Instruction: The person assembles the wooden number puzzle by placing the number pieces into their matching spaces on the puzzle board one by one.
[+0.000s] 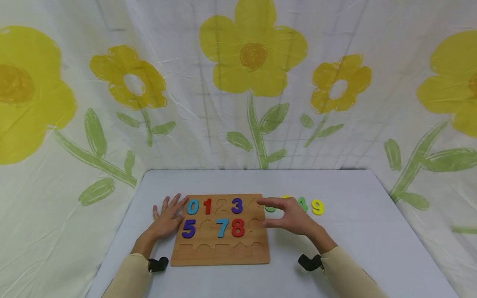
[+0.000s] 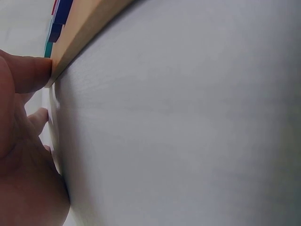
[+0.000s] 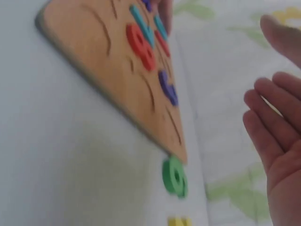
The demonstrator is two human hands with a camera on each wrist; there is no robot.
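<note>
A wooden number board [image 1: 220, 258] lies on the table, with a blue 0 [image 1: 192, 206], red 1 [image 1: 207, 206], purple 3 [image 1: 237, 205], purple 5 [image 1: 189, 229], blue 7 [image 1: 222, 227] and red 8 [image 1: 238, 227] in it. My left hand [image 1: 166, 223] rests at its left edge, fingers spread, thumb [image 2: 35, 73] touching the side. Over the right edge hovers my right hand [image 1: 292, 217], holding nothing, with thumb and fingers wide apart. Beside that hand lie a green number piece [image 3: 175, 176], partly covered in the head view, a green 4 [image 1: 302, 203] and a yellow 9 [image 1: 317, 207].
Another yellow piece [image 1: 286, 196] is mostly hidden behind the right hand. The white table [image 1: 346, 186] ends at the back against a cloth with large yellow flowers [image 1: 253, 56]. Black wrist mounts [image 1: 309, 262] stick out from both sleeves.
</note>
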